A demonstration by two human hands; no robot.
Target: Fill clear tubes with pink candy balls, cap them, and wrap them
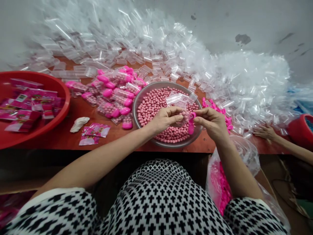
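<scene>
Above a grey metal bowl (168, 143) of small pink balls (151, 111), my left hand (168, 118) is closed round a clear plastic tube (185, 117) with pink balls inside. My right hand (211, 122) pinches a bright pink cap (191, 124) at the tube's open end. Whether the cap is seated on the tube I cannot tell. Empty clear tubes (178, 98) lie on the balls in the bowl. Left of the bowl is a heap of filled tubes with pink caps (117, 93). Loose pink caps (220, 112) lie to the right of the bowl.
A big heap of empty clear tubes (195, 58) covers the table's back. At left stand a red basin (65, 111) with pink packets, a white lump (79, 124) and several loose packets (94, 133). A plastic bag (223, 186) holds pink pieces. A co-worker's hand (265, 132) reaches in near a red container (298, 129).
</scene>
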